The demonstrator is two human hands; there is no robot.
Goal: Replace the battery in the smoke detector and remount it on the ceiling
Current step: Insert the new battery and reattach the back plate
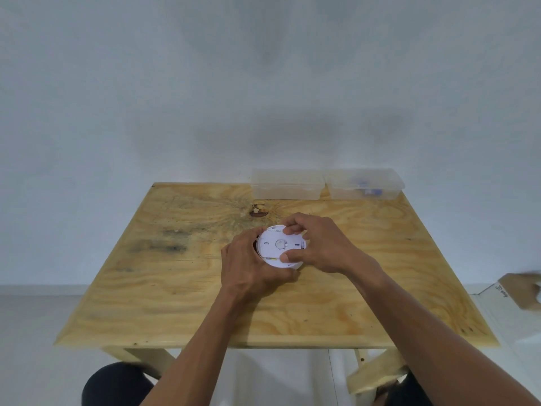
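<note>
A person works at a plywood table (pixel 175 303), both hands on a round white smoke detector (pixel 278 247) held near the middle of the tabletop, its flat back plate turned up toward the camera. The left hand (pixel 248 268) cups the unit from below and the side, fingers wrapped around its rim, while the right hand (pixel 319 244) pinches the plate between thumb and fingertips at its near and far edges. The step in hand looks like twisting the back plate, either to free it or to seat it; which way cannot be told. No battery is visible. Two clear plastic boxes sit at the table's far edge, the left box (pixel 288 184) apparently empty, the right box (pixel 364 184) holding small bluish items. The next move likely calls for a firm counter-twist with the body held steady.
</note>
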